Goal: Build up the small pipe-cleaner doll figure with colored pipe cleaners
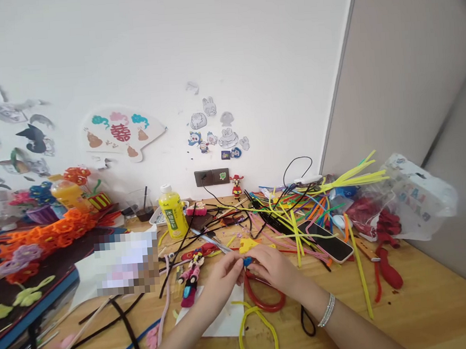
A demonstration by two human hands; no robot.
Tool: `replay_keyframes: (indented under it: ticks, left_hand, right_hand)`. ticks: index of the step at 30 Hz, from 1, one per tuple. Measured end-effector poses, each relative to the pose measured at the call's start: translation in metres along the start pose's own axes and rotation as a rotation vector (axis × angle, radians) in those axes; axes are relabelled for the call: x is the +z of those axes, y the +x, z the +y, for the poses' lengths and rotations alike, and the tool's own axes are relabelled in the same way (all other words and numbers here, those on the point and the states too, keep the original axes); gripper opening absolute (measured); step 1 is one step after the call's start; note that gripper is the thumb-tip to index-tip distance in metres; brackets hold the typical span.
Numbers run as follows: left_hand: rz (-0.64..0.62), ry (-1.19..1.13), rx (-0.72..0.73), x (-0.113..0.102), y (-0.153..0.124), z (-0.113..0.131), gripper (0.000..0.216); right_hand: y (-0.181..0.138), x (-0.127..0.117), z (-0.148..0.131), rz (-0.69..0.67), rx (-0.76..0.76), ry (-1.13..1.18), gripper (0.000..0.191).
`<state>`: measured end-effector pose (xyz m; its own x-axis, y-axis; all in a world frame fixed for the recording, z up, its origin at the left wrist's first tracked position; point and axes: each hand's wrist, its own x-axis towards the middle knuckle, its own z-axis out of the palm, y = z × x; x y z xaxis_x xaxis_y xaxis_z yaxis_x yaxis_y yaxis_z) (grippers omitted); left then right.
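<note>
My left hand (228, 269) and my right hand (272, 268) meet above the front middle of the table, fingers pinched together. Between the fingertips is a small blue fuzzy piece (247, 261), mostly covered by the fingers. A yellow shape (249, 244) shows just beyond the fingertips; whether it is held or lies behind cannot be made out. Below the hands lies a red looped handle (271, 303), partly over white paper (227, 324). A yellow pipe cleaner (275, 335) curves nearer to me. Left of my left hand lies a small pipe-cleaner doll (190, 284).
A yellow drink bottle (172, 213) stands behind the doll. Many coloured pipe cleaners (295, 212) and a phone (327, 241) lie to the right, beside a plastic bag (422, 198). Orange fuzzy flowers (53, 235) crowd the left. A wall socket (204, 178) has a cable plugged in.
</note>
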<state>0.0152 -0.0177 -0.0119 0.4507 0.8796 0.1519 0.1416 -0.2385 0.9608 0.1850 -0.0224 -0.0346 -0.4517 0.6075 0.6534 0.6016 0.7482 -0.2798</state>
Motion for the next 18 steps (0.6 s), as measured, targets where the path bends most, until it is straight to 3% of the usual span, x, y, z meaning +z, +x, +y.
replay_keyframes:
  ticks: [3,7,13,18]
  left_hand:
    - [0.007,-0.011,-0.015,0.001,0.001,-0.005,0.03]
    - [0.046,0.139,0.017,-0.002,0.003,-0.011,0.022]
    - [0.258,0.243,-0.008,-0.031,0.011,-0.004,0.016]
    - [0.262,0.166,-0.01,-0.049,0.013,0.002,0.023]
  right_hand:
    - [-0.002,0.004,0.001,0.015,0.005,-0.015,0.014]
    - [0.0,0.008,0.002,-0.008,0.042,-0.049,0.014]
    - [0.007,0.01,0.021,0.003,0.332,-0.259,0.03]
    - [0.012,0.021,0.037,-0.164,0.439,-0.359,0.034]
